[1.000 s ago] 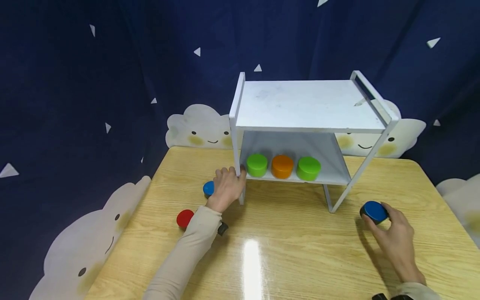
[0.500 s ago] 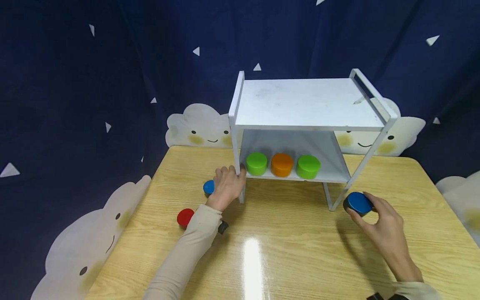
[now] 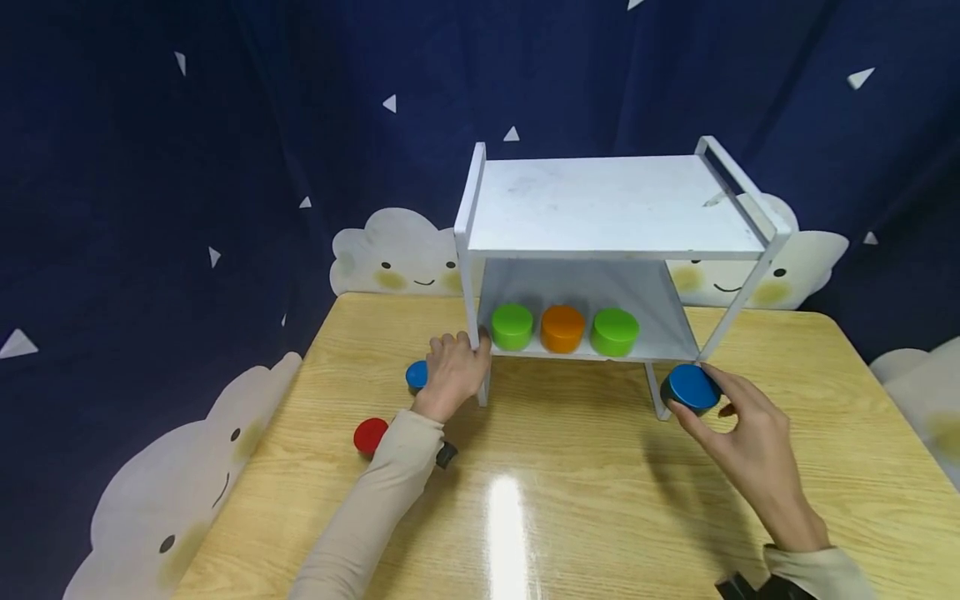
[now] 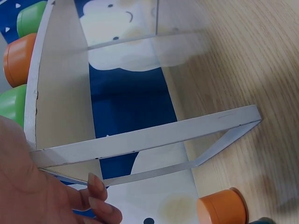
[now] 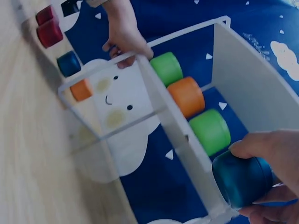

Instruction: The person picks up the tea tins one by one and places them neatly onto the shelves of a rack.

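Here, a wood-grain table [image 3: 600, 483] fronts a navy curtain [image 3: 585, 75]; the right hand [image 3: 753, 442] pinches a squat blue cylinder [image 3: 693, 388] near a white two-tier rack [image 3: 611, 204] the left hand [image 3: 454, 372] clasps, partly hiding a second blue cylinder [image 3: 416, 375].

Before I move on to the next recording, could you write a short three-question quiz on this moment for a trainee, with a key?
1. What colour is the cylinder that the right hand holds?
A) red
B) green
C) blue

2. True or false: the left hand lies flat on top of the white rack.

3. Fill in: on the lower shelf, an orange cylinder stands between two ____ cylinders.

Key
1. C, blue.
2. False; it grips the rack's front post beside the lower shelf.
3. Green.
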`<act>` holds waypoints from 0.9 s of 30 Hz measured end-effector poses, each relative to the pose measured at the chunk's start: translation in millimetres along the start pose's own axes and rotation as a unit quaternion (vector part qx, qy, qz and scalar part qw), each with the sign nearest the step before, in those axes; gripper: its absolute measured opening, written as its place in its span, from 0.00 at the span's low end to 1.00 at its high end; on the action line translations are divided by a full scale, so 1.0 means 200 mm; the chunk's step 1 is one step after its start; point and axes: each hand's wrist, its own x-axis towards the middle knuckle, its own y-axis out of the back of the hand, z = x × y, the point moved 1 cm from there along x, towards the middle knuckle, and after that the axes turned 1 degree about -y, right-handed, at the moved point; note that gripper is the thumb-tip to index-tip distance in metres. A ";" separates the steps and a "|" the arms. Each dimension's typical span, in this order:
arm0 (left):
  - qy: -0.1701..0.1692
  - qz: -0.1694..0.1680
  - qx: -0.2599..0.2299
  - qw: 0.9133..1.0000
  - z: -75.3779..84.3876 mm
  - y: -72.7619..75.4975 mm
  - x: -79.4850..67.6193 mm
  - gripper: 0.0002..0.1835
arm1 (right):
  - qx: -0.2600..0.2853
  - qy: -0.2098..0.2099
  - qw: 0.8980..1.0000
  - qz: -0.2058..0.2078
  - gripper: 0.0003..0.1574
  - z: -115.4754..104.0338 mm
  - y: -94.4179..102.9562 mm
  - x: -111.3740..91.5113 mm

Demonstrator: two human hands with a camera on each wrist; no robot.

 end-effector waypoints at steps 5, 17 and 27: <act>-0.002 0.000 0.001 1.000 0.00 0.00 0.00 0.28 | 0.002 0.018 1.000 0.009 0.39 -0.06 -0.02 0.07; -0.012 -0.001 0.014 1.000 0.00 0.00 -0.01 0.28 | -0.028 0.034 0.999 0.005 0.34 -0.14 -0.12 0.18; -0.014 -0.009 -0.001 1.000 0.00 -0.01 0.00 0.26 | -0.061 0.012 0.998 -0.010 0.31 -0.17 -0.19 0.26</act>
